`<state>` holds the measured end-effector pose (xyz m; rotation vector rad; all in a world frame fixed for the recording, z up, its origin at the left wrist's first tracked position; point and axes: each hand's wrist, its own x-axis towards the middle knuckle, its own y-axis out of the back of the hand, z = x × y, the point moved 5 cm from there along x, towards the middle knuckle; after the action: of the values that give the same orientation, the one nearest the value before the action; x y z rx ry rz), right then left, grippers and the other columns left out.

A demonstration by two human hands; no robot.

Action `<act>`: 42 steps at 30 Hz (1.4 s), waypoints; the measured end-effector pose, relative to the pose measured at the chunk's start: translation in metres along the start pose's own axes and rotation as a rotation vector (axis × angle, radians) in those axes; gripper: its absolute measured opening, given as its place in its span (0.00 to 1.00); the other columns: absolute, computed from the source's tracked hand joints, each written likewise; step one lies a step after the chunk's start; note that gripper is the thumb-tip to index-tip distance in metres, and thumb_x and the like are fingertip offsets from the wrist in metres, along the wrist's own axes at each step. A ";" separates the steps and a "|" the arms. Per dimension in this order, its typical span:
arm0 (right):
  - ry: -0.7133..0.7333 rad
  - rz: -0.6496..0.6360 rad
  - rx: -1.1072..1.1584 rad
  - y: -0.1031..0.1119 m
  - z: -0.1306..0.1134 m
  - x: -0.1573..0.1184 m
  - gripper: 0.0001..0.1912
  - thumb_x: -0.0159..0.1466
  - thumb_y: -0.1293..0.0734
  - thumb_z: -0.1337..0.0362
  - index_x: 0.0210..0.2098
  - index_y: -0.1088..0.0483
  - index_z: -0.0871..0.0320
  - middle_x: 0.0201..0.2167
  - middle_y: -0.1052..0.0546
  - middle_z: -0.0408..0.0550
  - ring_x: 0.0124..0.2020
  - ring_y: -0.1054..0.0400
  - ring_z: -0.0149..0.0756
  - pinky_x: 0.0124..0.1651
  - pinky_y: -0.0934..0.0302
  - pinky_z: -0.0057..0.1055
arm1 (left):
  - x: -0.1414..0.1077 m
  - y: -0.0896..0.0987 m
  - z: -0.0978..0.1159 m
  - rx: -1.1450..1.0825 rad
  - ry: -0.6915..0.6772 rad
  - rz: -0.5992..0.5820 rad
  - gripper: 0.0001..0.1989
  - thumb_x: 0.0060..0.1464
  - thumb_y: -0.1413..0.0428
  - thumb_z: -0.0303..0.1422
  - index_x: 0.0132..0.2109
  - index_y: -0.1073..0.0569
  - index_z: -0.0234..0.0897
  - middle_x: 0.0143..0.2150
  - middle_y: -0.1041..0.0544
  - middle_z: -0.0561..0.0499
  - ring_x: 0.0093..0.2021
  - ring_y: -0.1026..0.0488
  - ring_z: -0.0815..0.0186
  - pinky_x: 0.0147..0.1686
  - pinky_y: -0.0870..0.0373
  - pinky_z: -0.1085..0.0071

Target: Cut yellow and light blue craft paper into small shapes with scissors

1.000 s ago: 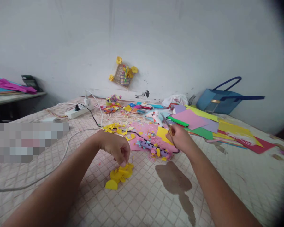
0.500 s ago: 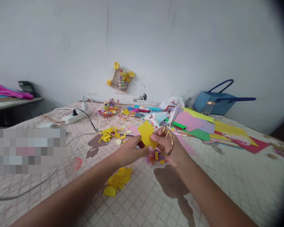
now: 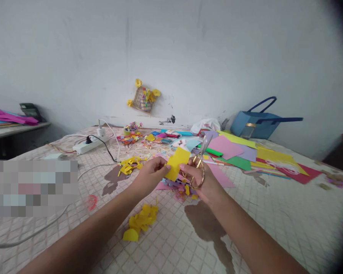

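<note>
My left hand [image 3: 153, 172] pinches the left edge of yellow paper [image 3: 177, 161], held up above the table; it looks like two overlapping pieces. My right hand [image 3: 198, 177] grips the paper's right edge between thumb and finger. Gold-handled scissors [image 3: 199, 156] hang on the same right hand, blades pointing up and away. Below the hands lies a small pile of purple, pink and yellow paper bits [image 3: 183, 193], partly hidden by them. Cut yellow paper pieces [image 3: 143, 220] lie nearer to me, left of centre, and yellow scraps [image 3: 129, 165] lie farther back.
A white power strip [image 3: 91, 144] with cables stands at the left. Coloured paper sheets [image 3: 225, 146] spread over the right side, with a blue bag [image 3: 255, 123] behind. A white glue gun [image 3: 180, 144] lies beyond my hands. A decorated frame [image 3: 144, 99] hangs on the wall.
My left hand has shifted left and now holds the paper's left edge. The yellow paper has turned and looks wider, as two offset pieces. The scissors stay in my right hand.
</note>
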<state>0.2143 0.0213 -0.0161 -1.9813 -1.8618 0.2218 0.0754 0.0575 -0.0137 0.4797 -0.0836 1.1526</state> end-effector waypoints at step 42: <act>-0.090 -0.533 -1.300 0.028 -0.008 0.000 0.22 0.57 0.40 0.44 0.32 0.35 0.58 0.27 0.32 0.43 0.26 0.40 0.32 0.28 0.46 0.27 | 0.008 0.029 0.006 0.082 0.000 0.027 0.16 0.50 0.49 0.44 0.27 0.37 0.35 0.21 0.41 0.57 0.21 0.44 0.74 0.19 0.49 0.78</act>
<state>0.2431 0.0191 -0.0204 -1.9163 -2.8480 -1.3852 0.0536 0.0711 0.0040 0.5520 -0.0430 1.1861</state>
